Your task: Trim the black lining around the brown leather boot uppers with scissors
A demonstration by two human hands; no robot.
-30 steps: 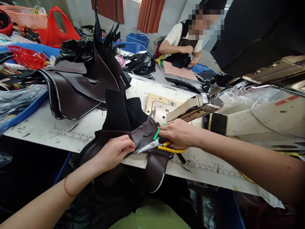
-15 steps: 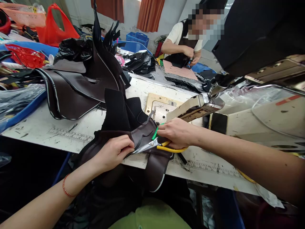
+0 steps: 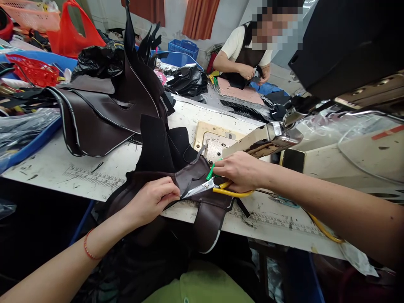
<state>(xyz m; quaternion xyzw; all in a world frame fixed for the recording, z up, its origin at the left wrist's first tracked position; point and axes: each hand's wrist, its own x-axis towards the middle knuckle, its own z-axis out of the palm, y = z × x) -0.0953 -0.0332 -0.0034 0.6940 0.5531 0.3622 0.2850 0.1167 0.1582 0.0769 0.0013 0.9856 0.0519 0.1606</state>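
My right hand (image 3: 241, 171) is wrapped round the scissors (image 3: 200, 188), which have yellow handles and a green piece on one of them. Their blades point left and look nearly closed, with the tips beside the fingertips of my left hand (image 3: 159, 197). That hand pinches the edge of a dark brown leather piece (image 3: 208, 225) with white-edged flaps, partly hanging over the table's front edge. Black fabric (image 3: 154, 143) stands up from the far side of this piece. A narrow dark strip lies on the leather near the blades.
A sewing machine (image 3: 261, 136) stands just beyond my right hand. Stacked brown leather pieces (image 3: 104, 122) lie at the left of the white table (image 3: 91, 181), near a blue bin (image 3: 34, 145). A phone (image 3: 293, 160) rests at right. Across the table, a person (image 3: 241, 59) handles dark material.
Both hands and the scissors have shifted slightly to the right in the picture, along with much of the scene. The blades look a little more closed. The person opposite has moved their hands.
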